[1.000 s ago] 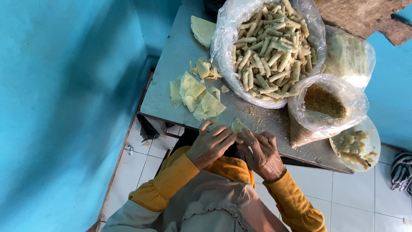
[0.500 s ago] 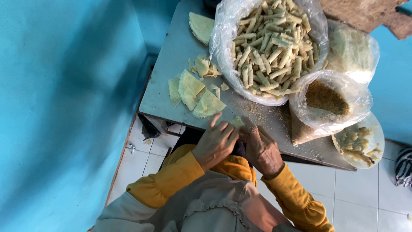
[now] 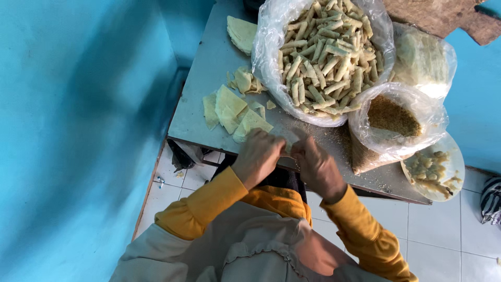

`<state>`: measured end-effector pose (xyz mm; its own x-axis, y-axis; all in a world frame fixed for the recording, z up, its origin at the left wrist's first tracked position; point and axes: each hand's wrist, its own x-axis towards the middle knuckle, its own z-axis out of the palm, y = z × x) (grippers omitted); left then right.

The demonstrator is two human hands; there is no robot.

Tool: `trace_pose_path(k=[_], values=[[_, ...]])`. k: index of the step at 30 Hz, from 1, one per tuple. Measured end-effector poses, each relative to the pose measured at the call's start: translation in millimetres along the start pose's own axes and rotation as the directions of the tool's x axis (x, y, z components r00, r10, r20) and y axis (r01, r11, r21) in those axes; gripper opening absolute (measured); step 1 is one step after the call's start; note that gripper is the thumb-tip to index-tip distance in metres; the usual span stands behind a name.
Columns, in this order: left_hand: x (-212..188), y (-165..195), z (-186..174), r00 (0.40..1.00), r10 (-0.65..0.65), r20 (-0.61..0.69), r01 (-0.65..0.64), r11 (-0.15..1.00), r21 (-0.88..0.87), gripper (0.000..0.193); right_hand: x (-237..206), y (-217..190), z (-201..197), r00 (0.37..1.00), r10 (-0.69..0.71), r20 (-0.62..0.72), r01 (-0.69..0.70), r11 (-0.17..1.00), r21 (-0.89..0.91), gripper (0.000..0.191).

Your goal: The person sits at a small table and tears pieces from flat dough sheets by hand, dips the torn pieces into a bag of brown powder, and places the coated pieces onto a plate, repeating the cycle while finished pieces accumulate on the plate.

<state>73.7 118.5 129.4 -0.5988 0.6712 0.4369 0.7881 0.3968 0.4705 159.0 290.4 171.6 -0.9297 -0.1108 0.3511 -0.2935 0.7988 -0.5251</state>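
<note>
My left hand [image 3: 257, 155] and my right hand [image 3: 315, 166] meet at the near edge of a grey metal table [image 3: 203, 89], fingers curled around a pale thin wrapper sheet [image 3: 288, 138] held between them. Just left of my hands lie several loose triangular wrapper pieces [image 3: 232, 108]. Beyond my hands stands a big clear plastic bag full of rolled pale sticks [image 3: 326, 57]. Both arms wear yellow sleeves.
A smaller clear bag of brown crumbly filling [image 3: 392, 117] stands to the right. A white plate with lumpy filling [image 3: 434, 168] overhangs the table's right end. Another bag of wrappers [image 3: 424, 60] sits behind. A turquoise wall [image 3: 78, 130] runs along the left; white floor tiles [image 3: 443, 230] lie below.
Both hands have stayed together at the table's near edge, shifting slightly while working the wrapper sheet. The view has drifted a little; nothing else on the table has moved.
</note>
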Motion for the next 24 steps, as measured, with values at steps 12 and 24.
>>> trace_pose_path(k=[12,24], values=[[-15.1,10.5,6.6,0.999,0.033,0.014,-0.035,0.988,0.148,0.017,-14.3,11.3,4.8,0.993,-0.115,-0.010,0.112,0.982,-0.152,0.046],[-25.0,22.8,5.9,0.987,0.156,0.029,-0.155,0.907,0.393,0.030,-22.5,12.4,5.3,0.984,-0.178,-0.001,0.167,0.924,-0.343,0.051]])
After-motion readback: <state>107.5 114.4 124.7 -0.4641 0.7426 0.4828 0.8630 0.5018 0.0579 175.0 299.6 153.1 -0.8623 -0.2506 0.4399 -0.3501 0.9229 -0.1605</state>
